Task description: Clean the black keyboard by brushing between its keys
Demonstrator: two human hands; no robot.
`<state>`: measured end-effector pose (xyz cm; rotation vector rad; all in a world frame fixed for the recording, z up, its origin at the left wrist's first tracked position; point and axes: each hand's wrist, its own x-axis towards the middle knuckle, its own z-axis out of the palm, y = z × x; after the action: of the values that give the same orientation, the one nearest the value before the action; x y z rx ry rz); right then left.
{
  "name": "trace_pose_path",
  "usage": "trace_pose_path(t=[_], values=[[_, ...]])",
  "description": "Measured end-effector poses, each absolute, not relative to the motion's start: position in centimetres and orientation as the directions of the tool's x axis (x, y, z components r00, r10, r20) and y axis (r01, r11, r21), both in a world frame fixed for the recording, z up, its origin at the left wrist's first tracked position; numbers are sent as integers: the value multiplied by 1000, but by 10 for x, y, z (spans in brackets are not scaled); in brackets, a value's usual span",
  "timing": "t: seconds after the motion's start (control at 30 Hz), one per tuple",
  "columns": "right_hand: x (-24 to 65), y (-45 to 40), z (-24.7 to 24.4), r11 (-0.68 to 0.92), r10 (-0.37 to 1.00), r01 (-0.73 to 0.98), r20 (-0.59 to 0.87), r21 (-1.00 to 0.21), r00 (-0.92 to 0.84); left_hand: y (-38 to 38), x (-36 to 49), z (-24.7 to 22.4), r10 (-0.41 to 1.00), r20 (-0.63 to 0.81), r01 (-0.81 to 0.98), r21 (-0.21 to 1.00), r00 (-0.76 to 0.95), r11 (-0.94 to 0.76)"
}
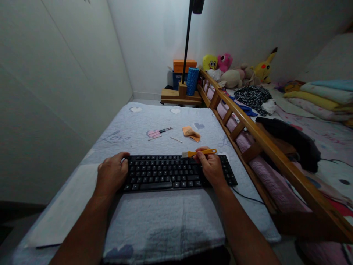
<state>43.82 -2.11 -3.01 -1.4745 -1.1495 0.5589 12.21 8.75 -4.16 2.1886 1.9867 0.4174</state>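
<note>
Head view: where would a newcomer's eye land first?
Likely on the black keyboard, lying across the pale cloth, its left end in the left hand. Next, the yellow brush in the right hand, by the keyboard's far edge. Then the plush toys beyond the wooden rail, at upper right.

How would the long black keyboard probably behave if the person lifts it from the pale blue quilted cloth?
The long black keyboard looks fairly stiff: its flat body shows no bend. Being broad and low on the pale blue quilted cloth, it seems unlikely to roll. The thin black cable near its right end might drag along.
</note>
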Motion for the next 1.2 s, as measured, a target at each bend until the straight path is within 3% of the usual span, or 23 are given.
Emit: trace_pose_path(t=[0.23, 0.43, 0.6, 0.7, 0.87, 1.0, 1.2], values=[[427, -15, -34, 122, 926, 421, 256, -899, 278, 85, 124, -39, 991, 101, 942, 316, 90, -117], [433, -12, -31, 114, 889, 576, 342, -809, 304, 85, 124, -39, 993, 80, 945, 307, 89, -110], [447, -16, -27, 9, 811, 678, 402, -735, 425, 84, 124, -40, 993, 83, 945, 310, 87, -109], [448, -18, -25, 12, 784, 652, 412, -758, 465, 84, 124, -40, 992, 83, 940, 322, 91, -113], [431, -16, -28, 119, 861, 504, 342, -855, 377, 85, 126, -42, 991, 110, 932, 344, 83, -116], [424, -13, -31, 145, 880, 570, 369, -809, 299, 85, 125, -43, 990, 113, 926, 358, 87, -123], [445, -16, -33, -36, 769, 743, 457, -668, 447, 85, 125, -43, 991, 114, 928, 357, 73, -110]])
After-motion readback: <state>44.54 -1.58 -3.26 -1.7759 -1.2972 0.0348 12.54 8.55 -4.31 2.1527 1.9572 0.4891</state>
